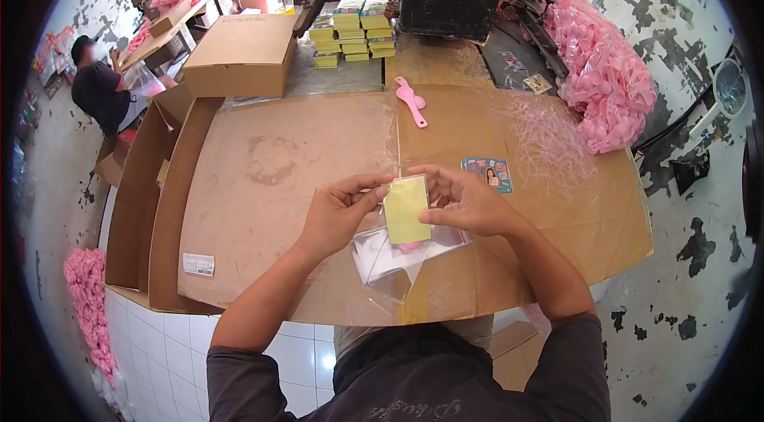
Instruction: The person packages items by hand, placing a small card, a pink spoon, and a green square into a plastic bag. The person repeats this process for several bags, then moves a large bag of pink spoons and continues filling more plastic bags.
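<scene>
A small yellow card [407,215] is held up between my two hands, its plain face toward me. My left hand [341,213] pinches its upper left side between thumb and fingers. At the opposite edge, the thumb of my right hand [469,203] presses on the front, with the fingers curled around the top corner. Under the card lie clear and white plastic sleeves [378,261], with a bit of something pink showing. A few printed picture cards [489,174] lie just beyond my right hand. Farther off rests a pink plastic spoon-like piece [411,102].
A closed cardboard box [243,52] and stacks of yellow-edged cards [350,32] stand at the back. Pink pieces in plastic [601,64] heap up at the right, beside clear plastic strands [549,140]. An open carton [151,223] borders the left. Another person [103,88] sits far left.
</scene>
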The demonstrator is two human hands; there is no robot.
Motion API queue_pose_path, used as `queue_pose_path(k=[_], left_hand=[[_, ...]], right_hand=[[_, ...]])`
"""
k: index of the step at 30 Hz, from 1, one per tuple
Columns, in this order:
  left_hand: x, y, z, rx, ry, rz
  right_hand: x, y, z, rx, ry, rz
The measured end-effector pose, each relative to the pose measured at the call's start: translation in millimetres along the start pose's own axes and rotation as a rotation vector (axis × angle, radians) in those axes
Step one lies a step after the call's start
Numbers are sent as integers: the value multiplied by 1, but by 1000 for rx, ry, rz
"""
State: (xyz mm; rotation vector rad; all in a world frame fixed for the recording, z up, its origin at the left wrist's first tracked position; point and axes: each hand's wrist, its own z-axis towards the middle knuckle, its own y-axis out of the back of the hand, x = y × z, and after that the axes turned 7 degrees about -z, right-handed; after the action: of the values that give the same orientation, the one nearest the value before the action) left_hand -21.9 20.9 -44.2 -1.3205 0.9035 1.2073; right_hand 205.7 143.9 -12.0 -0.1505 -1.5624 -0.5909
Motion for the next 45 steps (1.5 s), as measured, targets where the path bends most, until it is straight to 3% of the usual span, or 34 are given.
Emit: queue_pose_path(k=[7, 10, 13, 15, 17, 18, 19, 22, 23, 25, 28, 30, 31, 34, 36, 40, 42, 45], left_hand=[[-18, -17, -5, 4, -114, -97], [-24, 4, -5, 153, 144, 11], [-34, 36, -2, 38, -4, -1], [-50, 62, 0, -230, -217, -143], [-53, 132, -4, -358, -473, -329], [-69, 137, -5, -634, -594, -356], [-90, 129, -8, -677, -712, -471], [-80, 122, -3, -553, -648, -502], [-69, 106, 3, -608, -546, -369], [-34, 76, 8, -390, -382, 176], [-5, 7, 6, -111, -143, 719], [8, -13, 3, -25, -336, 956], [14, -17, 2, 18, -433, 1073], [25, -14, 3, 39, -476, 963], [23, -14, 4, 52, -300, 836], [21, -18, 2, -49, -17, 386], [21, -18, 2, -38, 35, 342], [19, -21, 2, -13, 31, 421]], right_hand=[[4, 11, 5, 42, 4, 88], [11, 16, 6, -9, 59, 6], [8, 45, 6, -203, 49, -352], [2, 74, -2, -322, 0, -673], [-26, 100, -15, -367, 58, -888], [-35, 108, -21, -388, 86, -993], [-37, 111, -28, -367, 51, -1024], [-46, 112, -40, -310, -2, -1066], [-55, 114, -41, -303, 11, -1047], [-60, 114, -38, -320, 23, -999], [-53, 111, -36, -382, -41, -877], [-50, 109, -34, -410, -151, -740], [-53, 109, -35, -444, -112, -760], [-62, 106, -35, -547, 38, -843], [-60, 104, -33, -614, 173, -938], [-35, 87, -38, -441, 75, -272], [-22, 64, -39, -312, 96, 141], [-28, 32, -32, -137, 180, -133]])
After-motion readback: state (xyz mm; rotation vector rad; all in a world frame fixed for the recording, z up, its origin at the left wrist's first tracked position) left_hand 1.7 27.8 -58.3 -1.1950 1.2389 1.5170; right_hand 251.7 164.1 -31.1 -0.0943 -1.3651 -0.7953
